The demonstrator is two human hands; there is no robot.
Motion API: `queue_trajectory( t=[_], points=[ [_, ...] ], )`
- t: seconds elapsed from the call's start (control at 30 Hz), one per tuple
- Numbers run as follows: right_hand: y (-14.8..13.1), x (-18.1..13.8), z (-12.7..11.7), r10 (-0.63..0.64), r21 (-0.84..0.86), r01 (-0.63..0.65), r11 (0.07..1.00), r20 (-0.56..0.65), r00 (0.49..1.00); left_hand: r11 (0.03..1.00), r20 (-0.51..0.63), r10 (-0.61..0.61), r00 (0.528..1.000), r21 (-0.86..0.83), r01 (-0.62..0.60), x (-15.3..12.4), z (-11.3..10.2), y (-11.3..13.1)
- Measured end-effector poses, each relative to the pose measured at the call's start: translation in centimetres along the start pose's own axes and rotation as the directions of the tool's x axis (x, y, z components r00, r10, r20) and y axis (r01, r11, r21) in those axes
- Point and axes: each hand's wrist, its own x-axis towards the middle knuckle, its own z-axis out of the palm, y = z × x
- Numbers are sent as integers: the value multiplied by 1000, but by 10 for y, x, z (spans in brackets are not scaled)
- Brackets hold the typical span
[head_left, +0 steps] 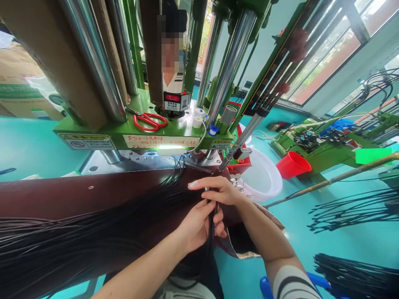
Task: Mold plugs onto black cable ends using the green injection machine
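My left hand (198, 226) is closed around a bunch of thin black cables (212, 226) that hang down over the edge of the dark red-brown work surface (77, 193). My right hand (216, 190) sits just above it, fingers curled and pinching the upper ends of the same cables. A thick sheaf of black cables (62, 241) spreads leftward across the surface. Some strands run up toward the base of the green press machine (146, 137) right behind my hands.
Red-handled scissors (150, 121) and small white spools (197, 118) lie on the machine's green plate. A person stands behind the steel columns. A white basin (264, 176) and red cup (293, 165) sit on the teal floor at right, with more cable bundles (349, 211) and another green machine (327, 145).
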Motion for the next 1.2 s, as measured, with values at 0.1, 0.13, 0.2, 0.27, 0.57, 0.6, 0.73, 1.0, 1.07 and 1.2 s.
queue_trajectory(
  t=[0.1, 0.13, 0.2, 0.27, 0.57, 0.6, 0.73, 1.0, 1.07, 1.2],
  points=[
    [3, 4, -2, 117, 231, -109, 967, -21, 993, 977, -137, 136, 981, 181, -110, 2, -9, 0],
    [3, 6, -3, 155, 246, -148, 958, -9, 988, 962, -169, 167, 971, 242, -123, 3, -13, 0],
    [3, 10, -1, 267, 149, -274, 950, 64, 961, 942, -186, 189, 964, 313, -124, 6, -19, 1],
    [1, 13, 3, 403, -18, -406, 914, 160, 901, 944, -157, 153, 976, 314, -98, 7, -23, 2],
    [6, 28, 24, 348, -349, -277, 895, 160, 924, 998, -138, -43, 990, 38, 48, -5, -24, 12],
    [10, 30, 21, 329, -341, -259, 904, 165, 930, 999, -141, -35, 989, 10, 37, -8, -26, 13],
    [36, 36, 0, 362, -629, -385, 675, -172, 916, 992, -240, 124, 963, 50, -115, -17, -38, 19],
    [59, 38, -3, 456, -814, -530, 240, -387, 801, 937, -349, 263, 899, 315, -152, -21, -54, 7],
    [51, 33, -4, 495, -792, -546, 273, -371, 786, 929, -338, 275, 900, 333, -159, -23, -55, 5],
    [34, -1, -4, 555, -692, -619, 371, -369, 745, 925, -322, 274, 906, 346, -156, -26, -58, 7]
  ],
)
